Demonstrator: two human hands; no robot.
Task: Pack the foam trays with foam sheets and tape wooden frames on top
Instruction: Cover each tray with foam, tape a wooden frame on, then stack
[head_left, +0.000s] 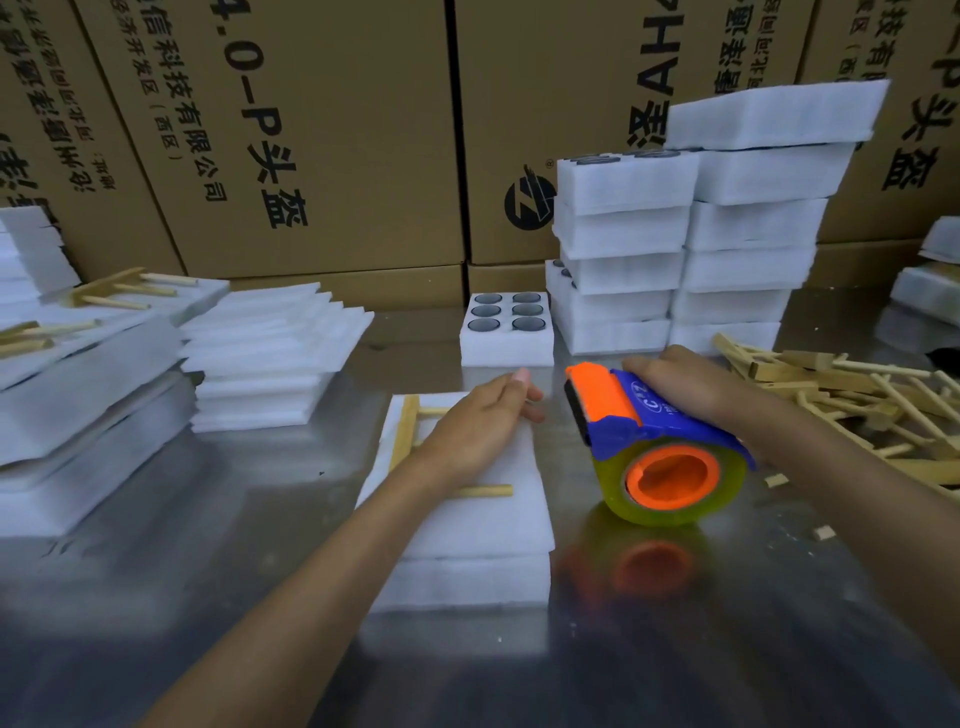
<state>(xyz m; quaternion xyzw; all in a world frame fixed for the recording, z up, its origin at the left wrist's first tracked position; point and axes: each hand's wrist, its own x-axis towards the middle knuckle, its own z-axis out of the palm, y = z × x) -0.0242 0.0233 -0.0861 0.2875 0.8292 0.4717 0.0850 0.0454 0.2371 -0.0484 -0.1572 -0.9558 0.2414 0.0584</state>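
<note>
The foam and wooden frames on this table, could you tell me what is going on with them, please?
A person is packing foam trays. The left hand presses a wooden frame flat onto a foam sheet covering a tray. The right hand grips a tape dispenser beside it. No tape looks applied yet.

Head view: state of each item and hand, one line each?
Foam tray: covered by foam sheet.
Wooden frame: lying on top, no tape visible.
Left hand: flat, pressing the frame.
Right hand: gripping tape dispenser.
Six-hole tray: uncovered, holes filled.
</note>
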